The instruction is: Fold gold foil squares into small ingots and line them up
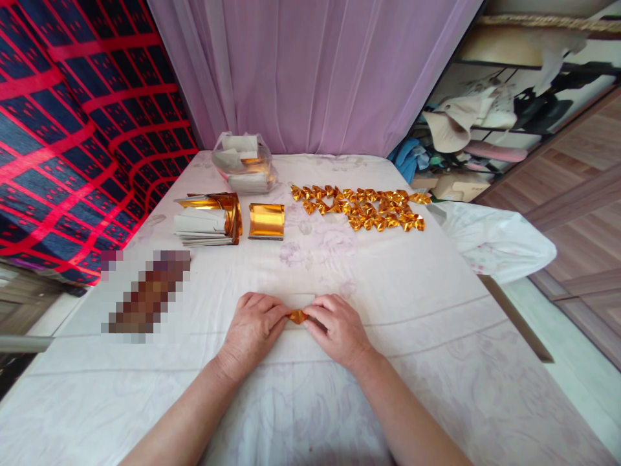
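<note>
My left hand point(253, 329) and my right hand point(338, 328) meet near the front middle of the table, knuckles up. Both pinch a small folded piece of gold paper point(297, 316) between their fingertips, pressed onto the white cloth point(412, 304); most of the piece is hidden under the fingers. Farther back lies a spread of several folded gold pieces point(363, 207). At the back left sit a stack of gold and white paper sheets point(208, 220) and a single curled gold sheet point(266, 221).
A clear plastic bag of paper point(242, 165) stands at the back by the purple curtain point(310, 71). A blurred patch point(145, 294) lies left of my hands. A red and dark checked cloth point(72, 129) hangs at left. The table's right edge point(514, 317) drops to the floor.
</note>
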`<state>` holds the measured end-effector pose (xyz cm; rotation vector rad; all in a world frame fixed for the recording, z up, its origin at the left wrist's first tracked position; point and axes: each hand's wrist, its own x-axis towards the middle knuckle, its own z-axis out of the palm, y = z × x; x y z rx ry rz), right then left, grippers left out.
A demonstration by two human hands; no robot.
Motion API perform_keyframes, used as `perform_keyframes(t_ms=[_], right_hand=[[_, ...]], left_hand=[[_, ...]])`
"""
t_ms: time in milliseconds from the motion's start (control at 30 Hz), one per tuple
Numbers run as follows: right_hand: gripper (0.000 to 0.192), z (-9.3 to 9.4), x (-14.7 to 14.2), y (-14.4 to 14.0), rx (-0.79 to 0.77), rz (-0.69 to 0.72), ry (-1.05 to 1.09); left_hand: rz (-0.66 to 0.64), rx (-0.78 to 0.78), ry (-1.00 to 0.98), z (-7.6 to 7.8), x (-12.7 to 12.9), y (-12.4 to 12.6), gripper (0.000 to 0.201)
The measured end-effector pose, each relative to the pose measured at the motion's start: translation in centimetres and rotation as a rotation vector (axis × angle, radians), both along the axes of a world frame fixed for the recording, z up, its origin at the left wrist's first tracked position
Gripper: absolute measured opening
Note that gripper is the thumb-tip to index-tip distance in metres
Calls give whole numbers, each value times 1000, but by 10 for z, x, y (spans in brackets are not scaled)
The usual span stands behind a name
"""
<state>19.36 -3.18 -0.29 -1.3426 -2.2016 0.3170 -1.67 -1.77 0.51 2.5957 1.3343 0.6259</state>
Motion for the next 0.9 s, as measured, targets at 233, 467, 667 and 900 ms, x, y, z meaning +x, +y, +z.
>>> perform_keyframes(t_ms=[233,467,667,900], right_hand=[[14,5,1,-3,-52,21,-30],[16,4,-2,-6,-77,0,-34],[14,3,-3,-6,-80,-9,-37],[12,2,-8,-3,-53,-61,-16]], left_hand=[[-9,-68,-36,0,-1,-2,17],[3,-119,-24,0,0,-2,17],[28,-147,-32,3,2,-1,18],[66,-156,-13,7,7,2,21]])
